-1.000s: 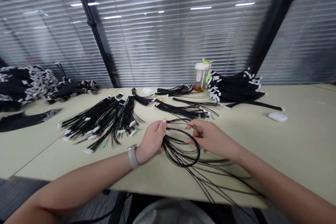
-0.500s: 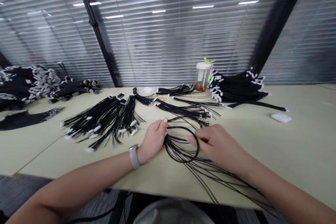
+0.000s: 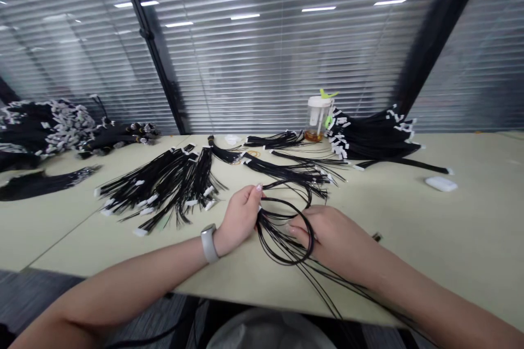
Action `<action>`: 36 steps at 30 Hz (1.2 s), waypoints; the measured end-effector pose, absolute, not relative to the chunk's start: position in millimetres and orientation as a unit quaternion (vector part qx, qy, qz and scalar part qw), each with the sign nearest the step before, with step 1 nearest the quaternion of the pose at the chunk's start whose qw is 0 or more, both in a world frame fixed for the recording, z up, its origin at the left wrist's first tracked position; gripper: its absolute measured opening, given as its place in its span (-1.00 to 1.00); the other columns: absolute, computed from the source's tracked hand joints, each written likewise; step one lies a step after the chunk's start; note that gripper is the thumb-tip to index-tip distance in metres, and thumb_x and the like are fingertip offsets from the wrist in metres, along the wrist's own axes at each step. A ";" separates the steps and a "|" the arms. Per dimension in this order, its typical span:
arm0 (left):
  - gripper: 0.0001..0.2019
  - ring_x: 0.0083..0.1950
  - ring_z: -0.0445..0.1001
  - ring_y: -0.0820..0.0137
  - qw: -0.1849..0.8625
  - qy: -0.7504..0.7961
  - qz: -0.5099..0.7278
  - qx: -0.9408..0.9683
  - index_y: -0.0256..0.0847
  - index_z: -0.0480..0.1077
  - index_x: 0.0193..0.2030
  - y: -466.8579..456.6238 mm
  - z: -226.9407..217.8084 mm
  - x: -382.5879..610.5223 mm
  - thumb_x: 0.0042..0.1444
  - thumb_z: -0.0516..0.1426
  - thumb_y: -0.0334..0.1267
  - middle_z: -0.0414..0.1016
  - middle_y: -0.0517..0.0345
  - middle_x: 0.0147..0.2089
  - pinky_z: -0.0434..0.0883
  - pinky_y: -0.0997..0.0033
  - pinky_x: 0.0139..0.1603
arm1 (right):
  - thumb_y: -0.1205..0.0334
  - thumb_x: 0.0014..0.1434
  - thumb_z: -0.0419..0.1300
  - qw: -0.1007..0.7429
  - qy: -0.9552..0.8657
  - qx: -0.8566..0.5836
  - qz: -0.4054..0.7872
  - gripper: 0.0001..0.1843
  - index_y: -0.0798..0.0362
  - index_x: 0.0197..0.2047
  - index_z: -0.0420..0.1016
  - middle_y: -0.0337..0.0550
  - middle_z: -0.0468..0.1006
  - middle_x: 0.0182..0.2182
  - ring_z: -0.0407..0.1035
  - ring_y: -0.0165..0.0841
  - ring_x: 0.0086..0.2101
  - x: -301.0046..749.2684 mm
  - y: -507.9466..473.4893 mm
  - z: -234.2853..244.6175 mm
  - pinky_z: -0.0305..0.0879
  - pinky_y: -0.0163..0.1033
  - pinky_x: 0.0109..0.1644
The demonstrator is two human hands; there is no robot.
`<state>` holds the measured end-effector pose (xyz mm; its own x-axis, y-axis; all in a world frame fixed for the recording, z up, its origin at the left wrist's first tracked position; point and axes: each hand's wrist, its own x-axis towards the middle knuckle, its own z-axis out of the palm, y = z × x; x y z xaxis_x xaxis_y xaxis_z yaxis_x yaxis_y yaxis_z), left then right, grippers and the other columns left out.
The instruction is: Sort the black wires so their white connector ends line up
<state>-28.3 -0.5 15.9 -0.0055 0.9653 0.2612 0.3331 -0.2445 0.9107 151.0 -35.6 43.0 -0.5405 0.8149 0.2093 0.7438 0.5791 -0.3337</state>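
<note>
My left hand (image 3: 241, 210), with a grey watch on the wrist, is closed in a pinch on one end of a bundle of thin black wires (image 3: 282, 242). A bit of white connector shows at its fingertips. From there the wires bend into a round loop and trail down over the table's front edge. My right hand (image 3: 323, 234) reaches through the loop's right side, with its thumb and fingers closed on some of the wires. Its inner fingers are partly hidden. Just behind the loop lies a bunch of black wires (image 3: 286, 170) with small bright tips.
Wire bunches with white connectors (image 3: 164, 188) lie on the left of the pale table (image 3: 470, 245). Larger heaps of harnesses (image 3: 376, 133) stand at back right and far left. A cup with amber liquid (image 3: 314, 120) and a white case (image 3: 441, 183) are on the right.
My right hand has moved slightly down, and the loop hangs lower and looks wider. A small dark end now shows beyond the right wrist. My left hand has stayed put.
</note>
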 end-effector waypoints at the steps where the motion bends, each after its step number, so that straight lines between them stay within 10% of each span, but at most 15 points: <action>1: -0.65 -0.53 0.13 0.51 0.323 0.521 0.482 0.626 -0.26 0.24 -0.53 -0.7 16.5 -28.2 0.12 -0.08 -0.05 0.16 0.28 -0.60 0.16 0.52 -0.48 | 0.27 0.15 -0.02 0.181 -0.875 -0.435 0.110 -0.68 0.05 -0.62 0.27 -0.24 0.36 -0.63 0.19 -0.44 -0.56 149.3 -35.9 41.5 0.01 -0.33 -0.45; 36: -0.65 -0.52 0.12 0.53 0.294 0.508 0.439 0.680 -0.27 0.26 -0.47 -4.5 7.1 -22.5 0.16 -0.10 -0.06 0.12 0.30 -0.59 0.12 0.55 -0.52 | 0.29 -0.10 0.01 0.183 -0.848 -0.497 0.025 -0.90 0.05 -0.61 0.22 -0.32 0.26 -0.71 -0.04 -0.50 -0.64 128.3 -27.7 20.4 -0.18 -0.33 -0.54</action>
